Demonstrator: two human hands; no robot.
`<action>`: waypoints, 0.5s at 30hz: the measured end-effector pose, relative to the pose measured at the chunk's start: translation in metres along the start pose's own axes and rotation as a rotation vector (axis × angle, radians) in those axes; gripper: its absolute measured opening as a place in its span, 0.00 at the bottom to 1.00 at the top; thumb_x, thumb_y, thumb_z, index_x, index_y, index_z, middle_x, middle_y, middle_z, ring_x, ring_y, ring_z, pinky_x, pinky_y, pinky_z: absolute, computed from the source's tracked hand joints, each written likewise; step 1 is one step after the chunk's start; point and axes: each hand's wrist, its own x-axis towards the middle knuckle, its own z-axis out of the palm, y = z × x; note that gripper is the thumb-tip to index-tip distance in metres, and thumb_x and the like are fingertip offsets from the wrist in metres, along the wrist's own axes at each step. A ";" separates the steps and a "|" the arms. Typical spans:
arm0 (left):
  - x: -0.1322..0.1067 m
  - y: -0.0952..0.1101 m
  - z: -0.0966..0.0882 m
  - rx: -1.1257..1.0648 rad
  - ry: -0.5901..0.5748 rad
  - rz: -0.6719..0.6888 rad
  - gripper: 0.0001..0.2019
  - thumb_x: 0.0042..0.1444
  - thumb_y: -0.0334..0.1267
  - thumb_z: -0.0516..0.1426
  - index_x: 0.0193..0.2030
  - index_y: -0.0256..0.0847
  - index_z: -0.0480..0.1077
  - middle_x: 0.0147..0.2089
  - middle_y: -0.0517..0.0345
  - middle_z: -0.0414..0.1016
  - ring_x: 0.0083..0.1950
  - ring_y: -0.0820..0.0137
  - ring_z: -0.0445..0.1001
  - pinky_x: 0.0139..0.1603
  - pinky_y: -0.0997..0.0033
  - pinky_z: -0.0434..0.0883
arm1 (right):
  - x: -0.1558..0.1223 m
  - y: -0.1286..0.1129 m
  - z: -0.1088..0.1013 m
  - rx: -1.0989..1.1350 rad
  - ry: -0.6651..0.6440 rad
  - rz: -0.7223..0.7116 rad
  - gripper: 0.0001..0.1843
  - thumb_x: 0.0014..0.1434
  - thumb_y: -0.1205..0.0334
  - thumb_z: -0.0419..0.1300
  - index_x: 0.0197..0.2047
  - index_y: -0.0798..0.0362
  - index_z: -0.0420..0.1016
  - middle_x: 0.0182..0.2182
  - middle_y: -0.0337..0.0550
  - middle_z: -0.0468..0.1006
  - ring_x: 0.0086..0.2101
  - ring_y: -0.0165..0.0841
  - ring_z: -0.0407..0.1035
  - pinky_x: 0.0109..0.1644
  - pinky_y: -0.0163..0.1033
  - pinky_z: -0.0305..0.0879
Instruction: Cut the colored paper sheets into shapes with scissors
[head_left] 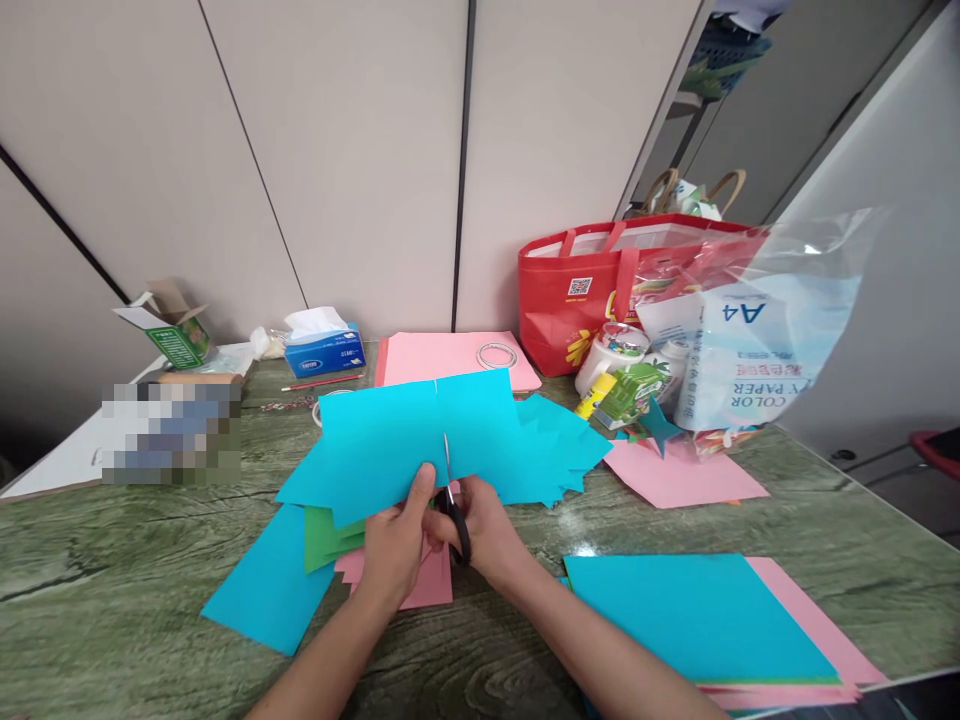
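My left hand [396, 548] pinches the lower edge of a bright blue paper sheet [390, 440] and holds it up over the table. My right hand [486, 530] is closed on black-handled scissors [452, 505]. Their blades point up into the sheet, and a thin cut runs toward its top edge. Under the hands lie more sheets: blue [270, 585], green [324, 540] and pink [431, 580].
A stack of blue and pink paper [697, 615] lies at the front right. Behind are pink sheets [450, 358], a tape ring [496, 355], a tissue box [324, 345], a red bag [592, 290], a white jar [611, 355], a glue stick [595, 396] and a colour-paper pack [750, 350]. The table [112, 600] is green wood-grain.
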 end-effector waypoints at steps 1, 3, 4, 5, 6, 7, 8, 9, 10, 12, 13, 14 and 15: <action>0.001 0.002 0.001 -0.039 0.008 0.022 0.15 0.36 0.45 0.65 0.27 0.35 0.72 0.27 0.53 0.76 0.30 0.66 0.74 0.32 0.66 0.70 | 0.000 0.000 -0.001 0.028 -0.007 -0.023 0.20 0.39 0.54 0.67 0.28 0.53 0.61 0.17 0.33 0.67 0.19 0.27 0.63 0.23 0.32 0.58; 0.001 0.008 0.003 -0.116 0.019 0.003 0.18 0.35 0.43 0.65 0.32 0.34 0.73 0.35 0.49 0.77 0.38 0.60 0.75 0.40 0.61 0.71 | -0.001 0.001 -0.002 0.084 -0.036 -0.052 0.22 0.38 0.55 0.68 0.32 0.53 0.62 0.20 0.33 0.68 0.22 0.27 0.63 0.25 0.32 0.58; 0.001 0.011 0.005 -0.145 0.030 -0.034 0.18 0.34 0.43 0.66 0.31 0.33 0.73 0.35 0.47 0.77 0.39 0.58 0.75 0.41 0.58 0.71 | -0.001 0.000 -0.003 0.100 -0.061 -0.053 0.23 0.37 0.56 0.68 0.33 0.53 0.62 0.21 0.33 0.68 0.22 0.27 0.62 0.25 0.31 0.58; 0.001 0.014 0.006 -0.164 0.050 -0.071 0.17 0.33 0.43 0.66 0.29 0.32 0.72 0.33 0.46 0.78 0.39 0.56 0.75 0.41 0.57 0.71 | -0.002 0.000 -0.003 0.107 -0.090 -0.048 0.23 0.37 0.56 0.68 0.34 0.53 0.62 0.21 0.33 0.68 0.22 0.27 0.62 0.25 0.31 0.57; 0.001 0.018 0.007 -0.180 0.062 -0.089 0.17 0.34 0.43 0.65 0.27 0.32 0.72 0.31 0.46 0.78 0.39 0.55 0.75 0.41 0.56 0.71 | -0.002 -0.001 -0.004 0.105 -0.121 -0.040 0.23 0.37 0.57 0.68 0.34 0.53 0.62 0.21 0.32 0.67 0.22 0.26 0.61 0.25 0.31 0.56; 0.001 0.020 0.008 -0.194 0.056 -0.081 0.16 0.35 0.44 0.65 0.27 0.32 0.72 0.31 0.46 0.78 0.40 0.55 0.75 0.42 0.56 0.71 | -0.003 -0.001 -0.003 0.094 -0.145 -0.033 0.23 0.37 0.57 0.68 0.34 0.53 0.62 0.21 0.32 0.66 0.22 0.26 0.60 0.25 0.31 0.55; 0.001 0.023 0.008 -0.203 0.029 -0.061 0.17 0.37 0.45 0.64 0.29 0.32 0.72 0.32 0.45 0.78 0.42 0.55 0.74 0.44 0.56 0.70 | -0.003 -0.002 -0.003 0.081 -0.152 -0.034 0.23 0.37 0.57 0.68 0.33 0.53 0.62 0.21 0.32 0.66 0.22 0.26 0.59 0.24 0.31 0.55; 0.002 0.024 0.007 -0.207 -0.007 -0.037 0.17 0.39 0.45 0.63 0.32 0.33 0.73 0.35 0.45 0.78 0.44 0.56 0.74 0.45 0.56 0.70 | -0.003 -0.002 -0.002 0.067 -0.143 -0.045 0.22 0.37 0.56 0.68 0.32 0.53 0.62 0.21 0.32 0.66 0.22 0.26 0.60 0.25 0.31 0.55; 0.004 0.025 0.007 -0.206 -0.049 -0.015 0.18 0.41 0.46 0.61 0.35 0.33 0.72 0.38 0.45 0.77 0.46 0.56 0.73 0.46 0.56 0.69 | -0.003 -0.001 -0.002 0.057 -0.118 -0.065 0.21 0.38 0.56 0.68 0.31 0.53 0.62 0.21 0.32 0.66 0.23 0.26 0.60 0.26 0.31 0.56; 0.007 0.025 0.005 -0.191 -0.111 0.026 0.19 0.44 0.46 0.60 0.40 0.35 0.71 0.44 0.46 0.76 0.49 0.57 0.71 0.47 0.57 0.68 | -0.002 0.000 0.000 0.062 -0.026 -0.122 0.21 0.40 0.55 0.67 0.31 0.52 0.61 0.23 0.34 0.68 0.24 0.28 0.63 0.28 0.33 0.60; 0.009 0.025 0.005 -0.185 -0.130 0.051 0.18 0.44 0.45 0.59 0.41 0.36 0.71 0.46 0.47 0.75 0.49 0.57 0.71 0.47 0.57 0.68 | -0.002 0.000 0.000 0.085 0.039 -0.151 0.20 0.42 0.53 0.66 0.31 0.52 0.60 0.25 0.35 0.69 0.25 0.29 0.65 0.30 0.34 0.62; 0.010 0.024 0.004 -0.178 -0.141 0.078 0.18 0.45 0.44 0.59 0.41 0.36 0.71 0.48 0.48 0.74 0.49 0.58 0.71 0.47 0.57 0.68 | -0.001 0.000 0.000 0.121 0.111 -0.174 0.19 0.45 0.52 0.64 0.32 0.51 0.59 0.26 0.37 0.70 0.26 0.30 0.66 0.32 0.36 0.64; 0.010 0.022 0.004 -0.167 -0.140 0.103 0.17 0.44 0.44 0.59 0.41 0.37 0.71 0.49 0.49 0.73 0.48 0.58 0.72 0.47 0.58 0.68 | 0.000 -0.001 0.000 0.171 0.189 -0.189 0.18 0.48 0.51 0.61 0.34 0.51 0.59 0.27 0.38 0.71 0.26 0.31 0.68 0.33 0.37 0.65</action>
